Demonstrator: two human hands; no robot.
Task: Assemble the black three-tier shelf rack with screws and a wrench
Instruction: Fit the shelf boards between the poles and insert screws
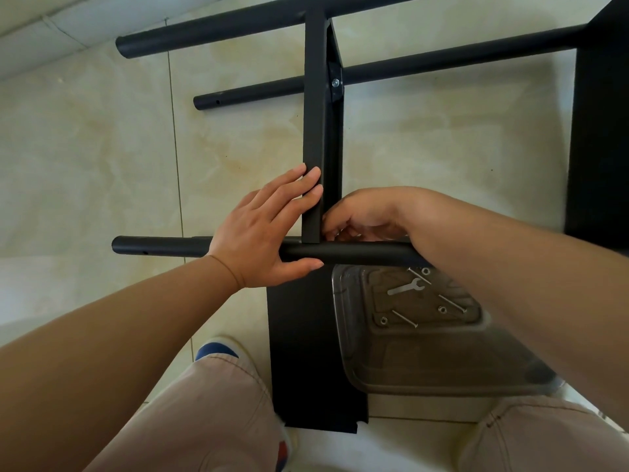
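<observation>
A black shelf panel (315, 107) stands on edge across several black tubes lying on the tiled floor. My left hand (269, 229) lies flat with straight fingers against the panel's left face, its thumb under the near tube (163, 246). My right hand (360, 218) is curled at the panel's right side where it meets that tube; what its fingertips pinch is hidden. A silver bolt (336, 83) sits in the bracket on the middle tube (442, 61). A clear tray (425, 356) holds a silver wrench (406, 287), long screws and washers.
Another black panel (306, 352) lies flat on the floor under the near tube, beside the tray. A dark panel (599, 131) stands at the right edge. The far tube (204, 32) runs along the top. My knees and a shoe fill the bottom of the view.
</observation>
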